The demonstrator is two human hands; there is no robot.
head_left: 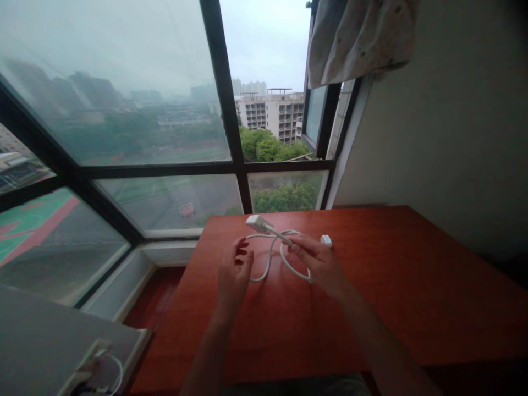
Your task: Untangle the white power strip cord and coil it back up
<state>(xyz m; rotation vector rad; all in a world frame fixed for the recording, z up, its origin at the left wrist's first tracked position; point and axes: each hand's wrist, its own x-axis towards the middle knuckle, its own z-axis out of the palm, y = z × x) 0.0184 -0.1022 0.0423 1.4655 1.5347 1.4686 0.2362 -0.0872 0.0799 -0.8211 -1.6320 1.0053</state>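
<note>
A dark-framed window [237, 140] spanned the far and left sides of the room, with buildings and treetops outside. A plain wall [445, 137] stood on the right. Below lay a reddish-brown wooden table [391, 313], its far edge near the glass. A spotted curtain [358, 41] hung bunched at the upper right, and dark red floor [159, 289] showed left of the table. The right hand [319, 267] pinched a white cable [280, 236], which looped over the tabletop between both hands. The left hand [231, 269] was half open, fingers curled beside a loop; contact was unclear. The cable's blocky connector [256, 223] pointed away toward the window. A small white piece [325, 240] sat beyond the right hand.
</note>
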